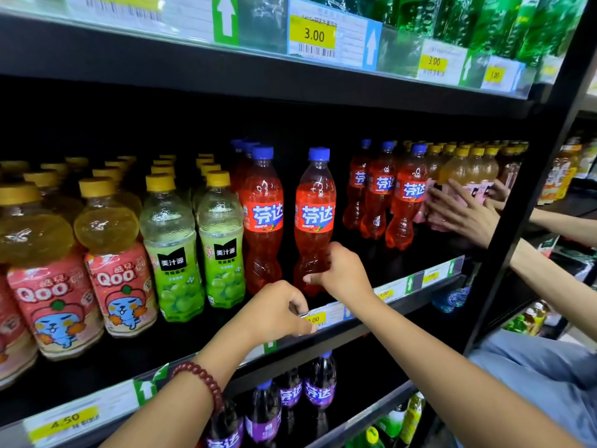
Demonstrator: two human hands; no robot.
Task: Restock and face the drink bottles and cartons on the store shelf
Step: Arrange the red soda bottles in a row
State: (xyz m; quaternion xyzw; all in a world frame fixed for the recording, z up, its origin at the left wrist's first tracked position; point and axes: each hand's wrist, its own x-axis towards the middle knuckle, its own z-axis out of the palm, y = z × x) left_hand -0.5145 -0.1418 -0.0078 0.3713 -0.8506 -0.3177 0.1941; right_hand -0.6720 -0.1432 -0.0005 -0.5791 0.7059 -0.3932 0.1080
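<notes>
Black store shelf (420,286), price tags along front rail. Right hand (342,273) gripping lower waist of red bottle (315,218), upright near shelf front, standing apart from next red bottle (263,218) to its left. Left hand (277,313) curled, pinching price tag (318,318) on rail just below. Same shelf: Qoo bottles (119,266), green grape bottles (223,247), more red bottles (403,195) set further back. Purple bottles (319,383) on shelf underneath.

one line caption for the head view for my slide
Right hand grips a red soda bottle at the shelf front while left hand pinches the price tag.
</notes>
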